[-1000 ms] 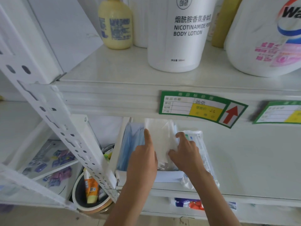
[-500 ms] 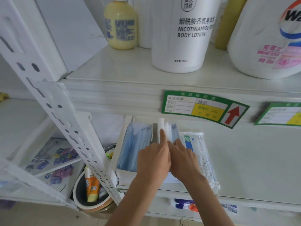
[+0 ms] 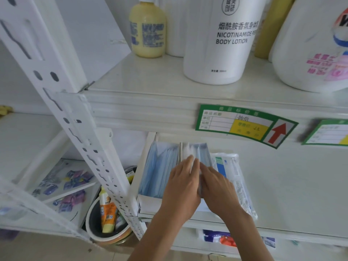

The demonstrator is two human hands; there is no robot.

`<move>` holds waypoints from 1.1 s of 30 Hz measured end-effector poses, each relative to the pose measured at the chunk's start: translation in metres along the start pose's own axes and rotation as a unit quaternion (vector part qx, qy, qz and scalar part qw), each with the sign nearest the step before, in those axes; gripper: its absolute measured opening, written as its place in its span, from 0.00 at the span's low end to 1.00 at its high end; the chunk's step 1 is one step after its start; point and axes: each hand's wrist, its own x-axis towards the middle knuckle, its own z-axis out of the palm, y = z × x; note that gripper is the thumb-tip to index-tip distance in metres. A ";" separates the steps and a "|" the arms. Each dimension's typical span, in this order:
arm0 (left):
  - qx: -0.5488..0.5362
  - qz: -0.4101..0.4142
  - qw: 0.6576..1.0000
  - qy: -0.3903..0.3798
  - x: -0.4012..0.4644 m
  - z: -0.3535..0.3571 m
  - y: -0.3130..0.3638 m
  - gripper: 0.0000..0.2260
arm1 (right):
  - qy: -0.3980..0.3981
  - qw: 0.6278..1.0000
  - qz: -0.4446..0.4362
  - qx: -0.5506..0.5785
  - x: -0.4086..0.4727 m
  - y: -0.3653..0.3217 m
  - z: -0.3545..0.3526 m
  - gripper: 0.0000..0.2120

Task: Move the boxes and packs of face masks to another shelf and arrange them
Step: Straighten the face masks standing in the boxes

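Both hands, left and right, pressed together around a mask stack inside the open box, just left of the sealed pack. This looked like the arranging step. Next, the stack likely needed squaring before release.

White metal shelving fills the view. A perforated white upright post slants across the left. The upper shelf has a ribbed front edge, with a plain white wall panel behind. Beige floor shows at the bottom. Light is soft and even.
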 end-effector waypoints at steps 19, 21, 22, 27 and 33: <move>0.028 0.048 0.998 -0.042 -0.009 0.005 -0.038 0.19 | 0.087 0.993 0.074 0.014 -0.007 -0.001 0.020 0.09; 0.025 0.069 0.996 -0.058 -0.006 0.007 -0.035 0.23 | 0.091 0.993 0.068 0.018 -0.007 0.000 0.020 0.10; 0.026 0.081 0.994 -0.069 -0.004 0.007 -0.034 0.24 | 0.091 0.993 0.070 0.021 -0.007 0.001 0.020 0.10; 0.072 0.078 0.991 -0.087 -0.001 0.006 -0.040 0.25 | 0.085 0.991 0.095 0.051 -0.002 0.004 0.017 0.07; 0.051 0.059 0.994 -0.081 -0.002 0.010 -0.038 0.23 | 0.074 0.990 0.111 0.054 0.004 0.006 0.018 0.11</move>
